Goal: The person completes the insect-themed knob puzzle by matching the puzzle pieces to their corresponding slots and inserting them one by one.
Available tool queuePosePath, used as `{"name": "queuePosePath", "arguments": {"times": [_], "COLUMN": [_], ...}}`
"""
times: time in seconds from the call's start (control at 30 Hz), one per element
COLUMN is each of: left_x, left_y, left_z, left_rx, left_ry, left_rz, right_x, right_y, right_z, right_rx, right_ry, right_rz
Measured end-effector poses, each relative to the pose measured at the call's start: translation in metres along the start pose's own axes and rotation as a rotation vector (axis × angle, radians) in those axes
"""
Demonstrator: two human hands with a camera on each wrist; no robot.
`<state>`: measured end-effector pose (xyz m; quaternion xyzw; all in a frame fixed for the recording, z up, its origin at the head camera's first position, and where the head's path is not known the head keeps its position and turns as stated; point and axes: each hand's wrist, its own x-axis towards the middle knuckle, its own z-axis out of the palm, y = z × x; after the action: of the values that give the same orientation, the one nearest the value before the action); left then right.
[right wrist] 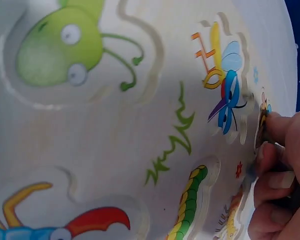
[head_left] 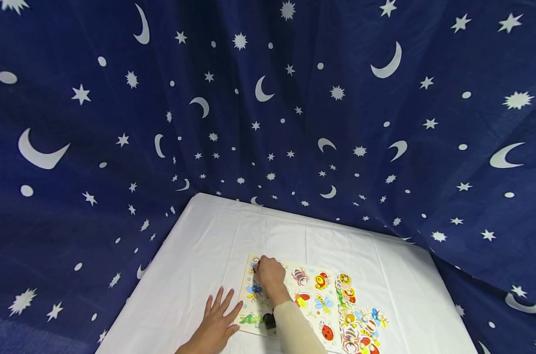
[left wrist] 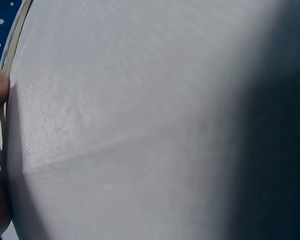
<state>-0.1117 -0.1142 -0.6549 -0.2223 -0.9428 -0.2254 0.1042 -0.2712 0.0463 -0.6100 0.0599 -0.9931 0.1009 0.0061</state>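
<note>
Recessed picture board (right wrist: 105,145) on a white-covered table (head_left: 197,255). The board lies in the near part of the visible table, well apart from the far edge; the table's near edge is out of view. Right hand (head_left: 271,276): fingers curled at the board's far left corner, where they appear to pinch a small bee piece (right wrist: 263,117); whether it is seated in its recess cannot be told, as the fingers partly hide it. Left hand (head_left: 215,319): flat, fingers spread, grasping nothing, index finger and thumb at the board's left edge. The hands are apart.

Extent of filling: judged an early stage. The recesses, the only containers seen, show exposed side walls around the grasshopper picture (right wrist: 50,55), the mosquito picture (right wrist: 232,82) and the caterpillar picture (right wrist: 190,205); each figure seems printed on a sunken floor, so these three are taken to hold no piece. Toward the board's right edge, the spider picture (head_left: 300,276) and the ladybird picture (head_left: 327,331) are too small for depth to be read.

Left to place: a heap of loose pieces (head_left: 348,318) along the board's right edge. Among them, a spider piece (head_left: 350,337) and a mosquito piece (head_left: 376,316) resemble pictures on the board, suggesting vacant recesses there. Overlap prevents an exact count.
</note>
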Motion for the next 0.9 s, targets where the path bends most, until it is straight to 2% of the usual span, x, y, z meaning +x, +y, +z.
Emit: {"name": "queuePosePath", "arguments": {"times": [0.1, 0.27, 0.37, 0.47, 0.73, 0.9], "left_x": [0.001, 0.003, 0.004, 0.004, 0.002, 0.0], "left_y": [0.001, -0.001, -0.003, -0.003, -0.001, 0.0], "left_z": [0.002, 0.005, 0.005, 0.005, 0.006, 0.007], "left_rx": [0.007, 0.033, 0.054, 0.07, 0.004, 0.002], "left_ry": [0.016, 0.006, 0.006, 0.008, -0.002, 0.007], "left_rz": [0.015, 0.011, -0.003, -0.014, -0.043, -0.053], "right_x": [-0.002, -0.004, -0.003, -0.002, -0.007, -0.012], "right_y": [0.006, 0.018, 0.027, 0.04, 0.081, 0.097], "right_z": [-0.001, -0.013, -0.02, -0.026, -0.045, -0.054], "right_rx": [0.018, 0.186, 0.281, 0.323, 0.265, 0.232], "right_ry": [-0.011, -0.042, -0.009, 0.032, 0.107, 0.11], "right_rz": [-0.031, -0.042, -0.031, 0.0, 0.091, 0.115]}}
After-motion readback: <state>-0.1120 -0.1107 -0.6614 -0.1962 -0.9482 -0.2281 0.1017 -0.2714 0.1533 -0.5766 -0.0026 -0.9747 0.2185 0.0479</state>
